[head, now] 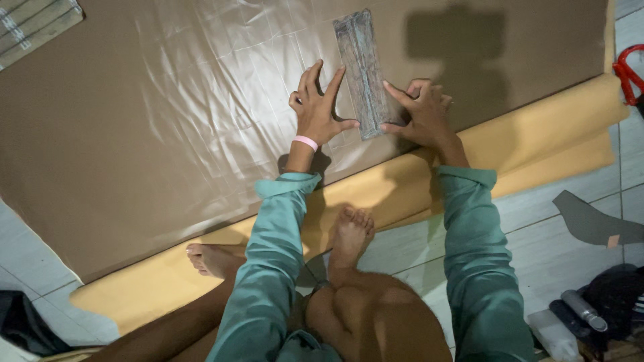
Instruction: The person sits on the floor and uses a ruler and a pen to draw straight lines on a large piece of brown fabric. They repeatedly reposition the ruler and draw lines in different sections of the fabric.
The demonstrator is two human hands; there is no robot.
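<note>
View from my head cam, looking down. I'm seated on a pale tiled floor [577,194], bare feet out in front, teal sleeves on both arms. Spread before me is a big sheet of shiny brown material [134,134], w/ a yellow-tan layer [537,127] showing under its near edge.

A long, narrow grey template strip [362,67] lies flat on the brown sheet, toward its far edge and right of centre, running away from me and tilted a bit left at the top.

My left hand [316,107] is open, fingers spread, not gripping anything: index finger rests against the strip's left edge, thumb tip touches near its lower end. A pink band [305,141] sits on that wrist.

My right hand [421,110] is also open w/ fingers loosely bent; index finger touches the strip's right edge, thumb presses at the lower right corner. Neither hand lifts the strip; both pin it flat.

At the sheet's far right corner, on the floor, a red item [628,70], partly cut off. Near right: a dark grey cut piece [590,221] and a small silver cylinder [583,310] on dark stuff.
</note>
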